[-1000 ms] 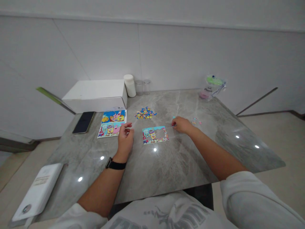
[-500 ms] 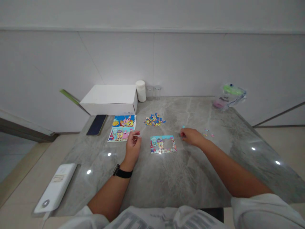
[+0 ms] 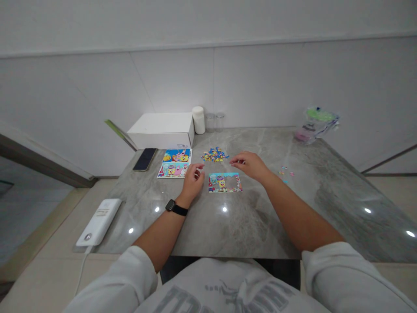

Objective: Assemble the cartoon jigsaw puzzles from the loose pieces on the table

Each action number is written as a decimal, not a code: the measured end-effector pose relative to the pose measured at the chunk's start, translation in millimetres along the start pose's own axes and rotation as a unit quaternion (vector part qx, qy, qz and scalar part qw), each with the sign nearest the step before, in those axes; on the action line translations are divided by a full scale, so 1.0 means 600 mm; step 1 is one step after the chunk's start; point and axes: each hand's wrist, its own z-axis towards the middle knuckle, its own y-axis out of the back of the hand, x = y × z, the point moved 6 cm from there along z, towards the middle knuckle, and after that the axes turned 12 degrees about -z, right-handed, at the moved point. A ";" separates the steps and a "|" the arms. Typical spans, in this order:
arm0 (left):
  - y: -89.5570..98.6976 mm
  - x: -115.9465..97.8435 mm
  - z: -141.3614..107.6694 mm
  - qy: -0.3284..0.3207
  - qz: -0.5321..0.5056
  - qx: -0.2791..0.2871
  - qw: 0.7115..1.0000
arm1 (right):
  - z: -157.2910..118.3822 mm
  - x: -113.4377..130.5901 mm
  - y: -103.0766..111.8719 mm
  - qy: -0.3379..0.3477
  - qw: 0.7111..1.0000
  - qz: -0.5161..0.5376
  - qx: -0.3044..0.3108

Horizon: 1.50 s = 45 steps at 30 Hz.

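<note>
A partly filled puzzle (image 3: pixel 224 189) with a cartoon picture lies on the grey table, with a gap right of its middle. Beyond it is a pile of loose pieces (image 3: pixel 214 154). My left hand (image 3: pixel 193 179), fingers curled but apart, rests between the puzzle and a printed picture sheet (image 3: pixel 172 170), overlapping the sheet's right edge; nothing shows in it. My right hand (image 3: pixel 248 164) hovers to the right of the pile, above the puzzle's right side, thumb and index finger pinched close; whether a piece is between them is too small to tell. Several loose pieces (image 3: pixel 286 173) lie farther right.
A white box (image 3: pixel 159 130), a white bottle (image 3: pixel 198 120) and two clear glasses (image 3: pixel 215 123) stand at the back. A phone (image 3: pixel 145 159) lies left of the sheet, a white power bank (image 3: pixel 99 221) nearer me, and a plastic bag (image 3: pixel 316 125) at back right.
My right hand has moved left and away from me, toward the pile. A light blue piece now lies near the loose pieces at right. The camera view has shifted.
</note>
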 end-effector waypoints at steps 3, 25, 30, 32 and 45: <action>-0.003 -0.027 0.011 -0.008 0.014 0.024 1.000 | 0.025 0.042 -0.003 0.011 1.000 0.017 0.008; -0.038 -0.010 0.008 0.015 0.018 0.128 0.991 | 0.004 0.059 -0.118 -0.019 0.971 0.224 0.081; -0.041 -0.004 0.005 0.028 0.024 0.141 0.989 | 0.003 0.059 -0.125 -0.014 0.972 0.216 0.088; -0.042 -0.004 0.004 0.030 0.029 0.145 0.989 | 0.003 0.059 -0.125 -0.007 0.977 0.195 0.081; -0.040 -0.012 -0.006 0.013 0.096 0.253 0.963 | -0.006 0.070 -0.163 0.003 0.982 0.132 0.132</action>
